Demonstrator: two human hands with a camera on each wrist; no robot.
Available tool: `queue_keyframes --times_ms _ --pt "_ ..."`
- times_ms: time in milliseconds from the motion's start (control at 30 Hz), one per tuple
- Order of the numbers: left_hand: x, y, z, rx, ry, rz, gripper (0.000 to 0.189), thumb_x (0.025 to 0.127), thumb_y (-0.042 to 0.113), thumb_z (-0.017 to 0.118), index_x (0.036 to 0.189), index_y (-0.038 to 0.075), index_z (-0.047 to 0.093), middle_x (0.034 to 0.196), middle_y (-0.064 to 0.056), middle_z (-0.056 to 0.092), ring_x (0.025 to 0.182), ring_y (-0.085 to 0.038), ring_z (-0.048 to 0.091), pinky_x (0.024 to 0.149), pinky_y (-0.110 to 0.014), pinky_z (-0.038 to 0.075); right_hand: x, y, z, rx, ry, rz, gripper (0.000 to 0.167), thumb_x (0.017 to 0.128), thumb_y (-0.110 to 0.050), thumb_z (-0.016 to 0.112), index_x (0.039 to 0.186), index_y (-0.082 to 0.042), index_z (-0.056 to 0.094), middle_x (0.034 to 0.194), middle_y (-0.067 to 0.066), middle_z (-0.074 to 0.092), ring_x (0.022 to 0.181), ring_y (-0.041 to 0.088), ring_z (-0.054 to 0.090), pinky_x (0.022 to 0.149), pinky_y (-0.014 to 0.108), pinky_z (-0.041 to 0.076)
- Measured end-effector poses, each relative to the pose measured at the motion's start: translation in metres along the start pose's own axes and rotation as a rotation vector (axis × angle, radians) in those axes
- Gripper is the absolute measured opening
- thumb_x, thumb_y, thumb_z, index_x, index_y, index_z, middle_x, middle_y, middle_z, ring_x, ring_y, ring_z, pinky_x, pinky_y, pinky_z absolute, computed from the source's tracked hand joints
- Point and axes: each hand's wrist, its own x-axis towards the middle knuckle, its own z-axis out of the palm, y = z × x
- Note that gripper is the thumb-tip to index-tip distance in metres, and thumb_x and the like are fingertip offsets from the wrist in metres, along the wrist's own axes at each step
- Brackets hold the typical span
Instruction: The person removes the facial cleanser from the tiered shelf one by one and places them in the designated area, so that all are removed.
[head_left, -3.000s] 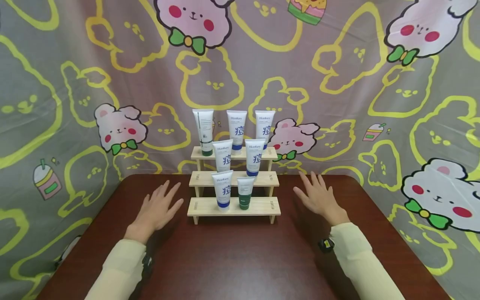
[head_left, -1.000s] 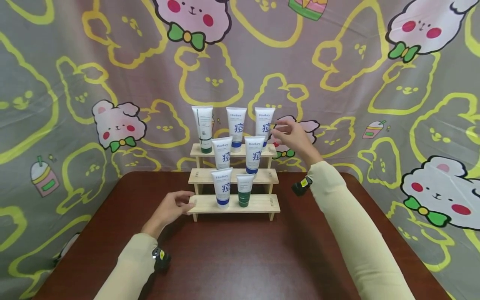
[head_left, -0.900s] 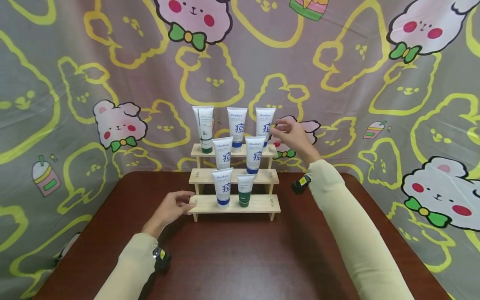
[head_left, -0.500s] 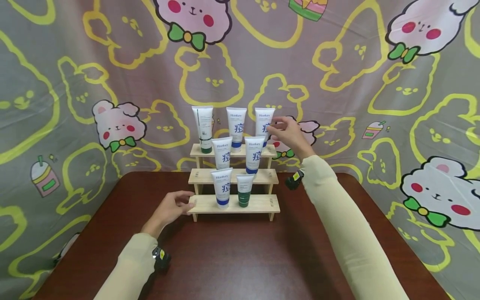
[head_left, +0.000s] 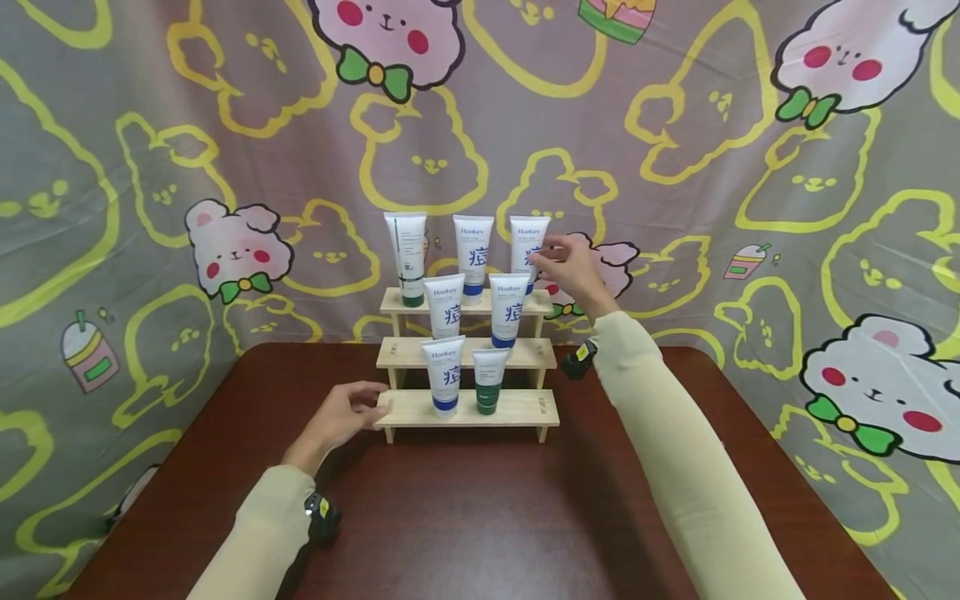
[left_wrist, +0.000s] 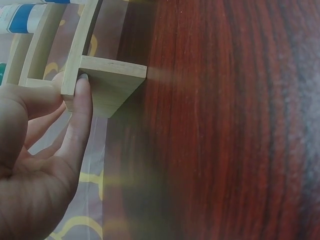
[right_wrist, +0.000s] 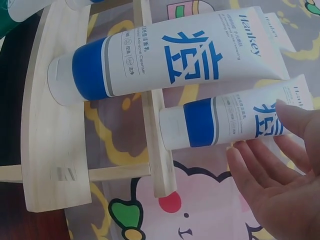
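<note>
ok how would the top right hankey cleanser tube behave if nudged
The Hankey cleanser tube would likely tip, standing tall on its cap. Its flattened top end suggests soft, squeezable walls; the smooth surface may be slippery.

- Grey-mauve cloth (head_left: 495, 125) hangs behind and along both sides, softly creased.
- Printed on it: thick yellow animal outlines (head_left: 420, 209), white rabbit faces (head_left: 236, 237) with red cheeks (head_left: 262, 257) and green bows (head_left: 244, 288), small drink cups (head_left: 90, 358).
- Dark reddish-brown wood-grain table (head_left: 480, 542), its far corners rounded, pale light (head_left: 465, 504) shining on its surface.
</note>
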Motion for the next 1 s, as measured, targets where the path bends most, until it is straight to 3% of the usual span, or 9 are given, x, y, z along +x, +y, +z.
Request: queue_keyframes --times_ms 400,1000 --pt "0.001 -0.001 0.000 0.005 0.006 -0.015 0.044 0.093 -0.003 0.071 0.134 -0.010 0.060 0.122 -0.031 0.063 0.087 -0.019 0.070 0.072 -0.033 0.066 0.005 0.004 0.007 0.020 0.019 0.012 0.050 0.102 -0.020 0.065 0.146 -0.001 0.051 0.139 0.025 0.059 0.125 0.040 0.061 0.108 0.055 0.055" --pt "0.000 -0.001 0.000 -0.023 0.006 -0.020 0.043 0.093 -0.004 0.071 0.134 -0.010 0.060 0.121 -0.031 0.062 0.086 -0.018 0.070 0.072 -0.032 0.066 0.005 0.011 0.013 0.010 0.098 0.015 0.048 0.099 -0.019 0.071 0.140 -0.003 0.052 0.135 0.022 0.060 0.119 0.036 0.064 0.097 0.046 0.063"
